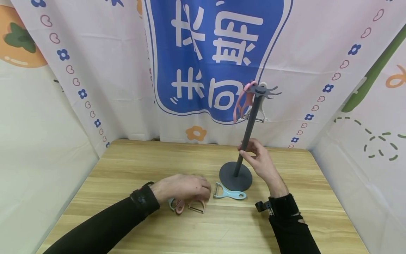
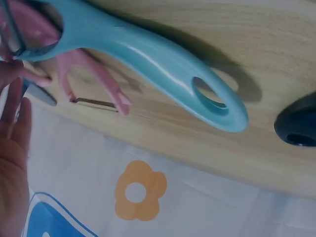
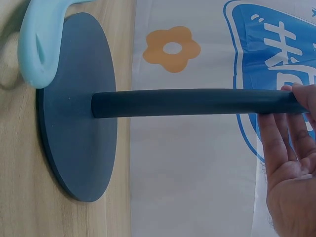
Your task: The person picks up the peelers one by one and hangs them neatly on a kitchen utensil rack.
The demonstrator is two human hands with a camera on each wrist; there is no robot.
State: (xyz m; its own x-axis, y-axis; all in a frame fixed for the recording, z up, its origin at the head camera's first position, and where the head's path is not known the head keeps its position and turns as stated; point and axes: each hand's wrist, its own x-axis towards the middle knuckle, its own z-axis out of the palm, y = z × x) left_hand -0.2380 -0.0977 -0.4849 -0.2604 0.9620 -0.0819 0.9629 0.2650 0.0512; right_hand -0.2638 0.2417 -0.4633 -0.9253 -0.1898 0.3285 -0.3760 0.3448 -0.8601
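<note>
My right hand point(image 1: 261, 164) grips the upright pole of a dark grey stand point(image 1: 247, 137), thumb on one side and fingers on the other; the right wrist view shows the grip on the pole point(image 3: 187, 102). Over the tabletop, my left hand point(image 1: 185, 187) reaches down just above a pink peeler point(image 1: 197, 210). Its fingers point(image 2: 19, 118) look fairly straight beside the pink peeler point(image 2: 106, 86); contact is unclear. A light blue peeler point(image 2: 143, 54) lies near, partly hidden by my hand in the head view. Another light blue peeler point(image 1: 233, 194) lies by the stand's base point(image 1: 228, 176).
A pink peeler point(image 1: 242, 102) and a white peeler point(image 1: 261, 109) hang from the stand's top hooks point(image 1: 269, 92). A pink handle end point(image 1: 179, 207) lies below my left wrist. A dark rounded piece with a hole point(image 2: 298, 121) shows at the left wrist view's edge. Printed curtains point(image 1: 127, 88) enclose the table.
</note>
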